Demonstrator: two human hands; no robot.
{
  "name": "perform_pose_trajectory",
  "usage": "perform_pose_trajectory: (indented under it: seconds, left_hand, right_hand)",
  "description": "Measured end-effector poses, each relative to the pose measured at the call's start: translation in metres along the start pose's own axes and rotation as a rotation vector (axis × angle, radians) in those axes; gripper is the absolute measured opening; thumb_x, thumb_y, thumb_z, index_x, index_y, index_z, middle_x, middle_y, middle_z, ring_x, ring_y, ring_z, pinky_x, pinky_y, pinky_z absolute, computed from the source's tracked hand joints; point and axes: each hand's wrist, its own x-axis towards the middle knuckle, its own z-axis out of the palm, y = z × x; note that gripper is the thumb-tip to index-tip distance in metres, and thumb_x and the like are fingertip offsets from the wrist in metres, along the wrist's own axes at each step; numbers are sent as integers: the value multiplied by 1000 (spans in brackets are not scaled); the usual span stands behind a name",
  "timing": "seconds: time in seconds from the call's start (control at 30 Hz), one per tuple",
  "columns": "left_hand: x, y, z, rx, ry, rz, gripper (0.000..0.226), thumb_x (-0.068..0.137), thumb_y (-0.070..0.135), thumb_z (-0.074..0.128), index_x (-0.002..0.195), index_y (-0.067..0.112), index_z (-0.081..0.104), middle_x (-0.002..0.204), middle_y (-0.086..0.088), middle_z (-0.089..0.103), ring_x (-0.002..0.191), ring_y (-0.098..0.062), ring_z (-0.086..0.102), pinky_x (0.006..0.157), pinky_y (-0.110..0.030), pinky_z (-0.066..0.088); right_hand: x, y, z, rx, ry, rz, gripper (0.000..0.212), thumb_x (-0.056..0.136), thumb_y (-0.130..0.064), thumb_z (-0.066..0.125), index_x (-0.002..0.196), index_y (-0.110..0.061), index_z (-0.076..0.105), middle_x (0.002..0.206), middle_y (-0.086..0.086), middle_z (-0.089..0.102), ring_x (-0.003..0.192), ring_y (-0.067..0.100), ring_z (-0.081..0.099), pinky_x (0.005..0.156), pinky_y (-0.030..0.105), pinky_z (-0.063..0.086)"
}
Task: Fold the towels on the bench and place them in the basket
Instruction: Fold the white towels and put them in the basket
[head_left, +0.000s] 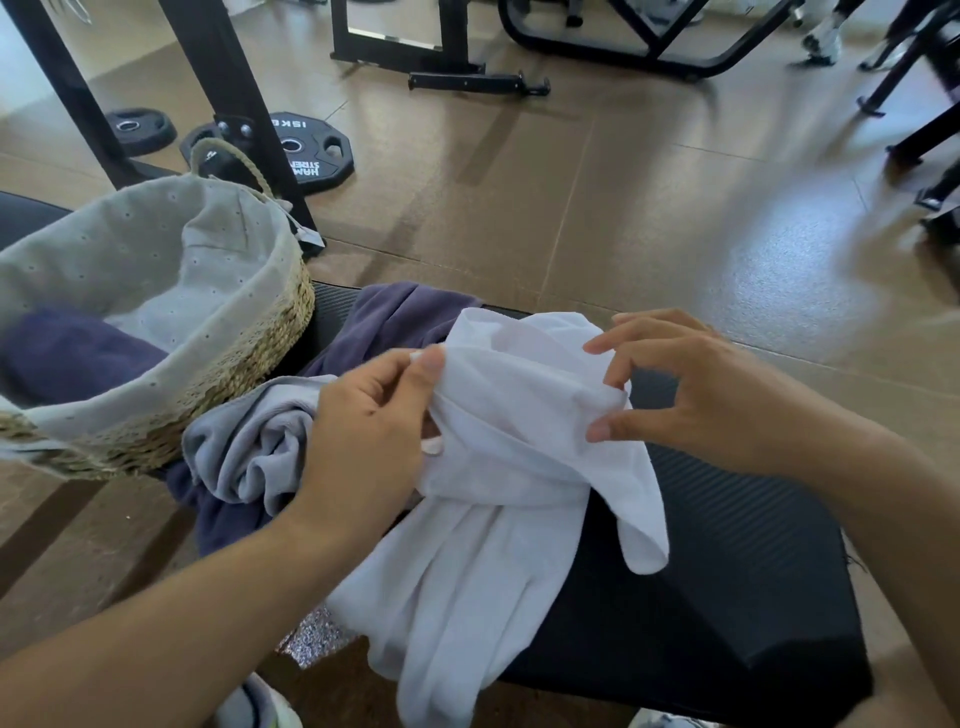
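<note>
Looking down from head height in a gym with a brown floor (649, 218). Stretching across the lower middle and right, a black padded bench (727, 597). Sitting on the bench's left end, a woven basket (249, 364) with a grey cloth liner (104, 244) folded over the rim and a rope handle (228, 156) standing up at the far side. Lying inside the basket, against its near left wall, one dark navy towel (67, 358); the rest of the liner's floor showing bare. Spilling over the bench's near edge, a white towel (493, 519), bunched and unfolded, its lower part hanging toward the floor. Lying just beside the basket, partly under the white towel, a purple towel (395, 322) spread flat, and on top of it a crumpled grey towel (249, 452). Reaching in from lower left, the left hand (369, 431), thumb and fingers pinching the white towel's upper edge. Coming in from the right, the right hand (696, 389), fingers loosely curled and apart, thumb tip and fingertips touching a fold of the same towel, no firm pinch showing. Resting on the floor behind the basket, two black weight plates (311, 150) beside a black rack leg (244, 104).
</note>
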Motion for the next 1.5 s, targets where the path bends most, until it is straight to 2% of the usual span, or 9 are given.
perform_pose_trajectory:
  seconds: [0.23, 0.4, 0.5, 0.63, 0.77, 0.87, 1.13, 1.4, 1.5]
  left_hand:
    - [42, 2, -23, -104, 229, -72, 31, 98, 43, 55, 77, 34, 76, 89, -2, 68, 87, -18, 60, 96, -55, 52]
    - [61, 2, -39, -152, 296, -122, 31, 92, 49, 52, 81, 33, 76, 102, -1, 73, 101, -20, 64, 106, -53, 48]
    - [63, 1, -41, -65, 286, -104, 33, 92, 52, 49, 83, 32, 73, 99, -4, 72, 93, -18, 63, 100, -57, 48]
    - [58, 1, -38, 53, 274, -42, 34, 97, 49, 46, 85, 29, 70, 93, -7, 71, 86, -17, 60, 90, -54, 51]
    - [57, 0, -39, 209, 231, 64, 35, 101, 49, 43, 87, 25, 65, 80, 2, 64, 76, -14, 54, 74, -41, 45]
    - [55, -2, -38, 287, 192, 126, 35, 102, 46, 43, 90, 22, 64, 82, -4, 66, 75, -16, 54, 71, -41, 45]
    - [48, -1, -29, 476, 179, 208, 28, 108, 29, 42, 89, 16, 58, 72, 4, 54, 60, 5, 48, 56, -11, 36]
    - [41, 0, -28, 462, 125, 294, 25, 107, 31, 44, 90, 22, 59, 75, 6, 57, 66, -1, 47, 60, -13, 36]
    - [41, 0, -28, 448, 122, 286, 25, 106, 31, 46, 86, 26, 59, 73, 6, 57, 65, 0, 48, 59, -12, 36]
  right_hand:
    - [-13, -26, -6, 223, 50, -257, 29, 75, -48, 82, 77, -30, 60, 127, -20, 67, 142, 8, 43, 112, 33, 37]
    - [-18, -24, -15, 414, 156, -233, 25, 76, -48, 79, 74, -28, 65, 95, -1, 75, 104, 22, 70, 91, 47, 53]
    - [-15, -15, -17, 316, 194, -174, 20, 81, -55, 75, 78, -35, 70, 86, -6, 73, 87, 18, 70, 82, 38, 53]
    - [-10, 1, -23, 127, 200, -145, 25, 80, -65, 70, 81, -41, 77, 85, -16, 70, 88, 13, 66, 74, 26, 49]
    - [-9, 11, -31, -54, 199, -140, 21, 83, -66, 67, 78, -47, 73, 87, -21, 66, 91, 8, 59, 82, 20, 39]
    - [-8, 17, -34, -99, 198, -68, 10, 73, -66, 65, 74, -56, 65, 94, -26, 64, 95, 6, 56, 81, 15, 33]
    - [-7, 32, -35, -91, 151, 200, 13, 72, -63, 72, 73, -50, 74, 74, -20, 66, 86, 1, 55, 72, 31, 40]
    - [-8, 36, -32, -140, 185, 350, 27, 69, -59, 82, 88, -46, 67, 68, -12, 67, 70, 6, 62, 68, 35, 49]
    - [-6, 37, -34, -109, 181, 374, 16, 73, -54, 83, 75, -41, 74, 67, -13, 67, 68, 6, 62, 60, 29, 41]
